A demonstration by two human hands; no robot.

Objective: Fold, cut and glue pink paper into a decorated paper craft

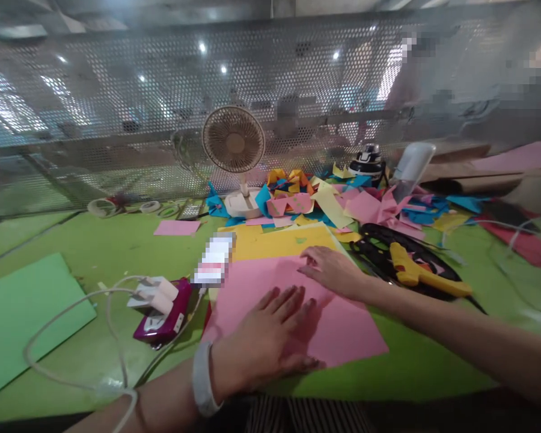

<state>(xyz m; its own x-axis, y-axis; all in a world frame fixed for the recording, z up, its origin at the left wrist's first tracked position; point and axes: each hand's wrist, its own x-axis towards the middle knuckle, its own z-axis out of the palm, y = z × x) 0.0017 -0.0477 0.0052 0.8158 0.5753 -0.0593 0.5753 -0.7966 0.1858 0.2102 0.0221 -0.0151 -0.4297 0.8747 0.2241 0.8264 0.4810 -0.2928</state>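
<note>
A pink paper sheet (342, 328) lies on the green table (117, 252) in front of me. My left hand (265, 340) rests flat on its near part, fingers stretched out, with a white band on the wrist. Across the far right part of the sheet my right hand (331, 269) lies flat too, fingers spread and pointing left. Under the pink sheet's far edge a yellow sheet (284, 240) sticks out.
A small desk fan (234, 150) stands at the back, beside a heap of coloured paper scraps (365, 204). A yellow glue gun (417, 273) lies right of my hand. A purple power strip (165, 316) with white plugs and cable sits left. A green sheet (22, 313) lies far left.
</note>
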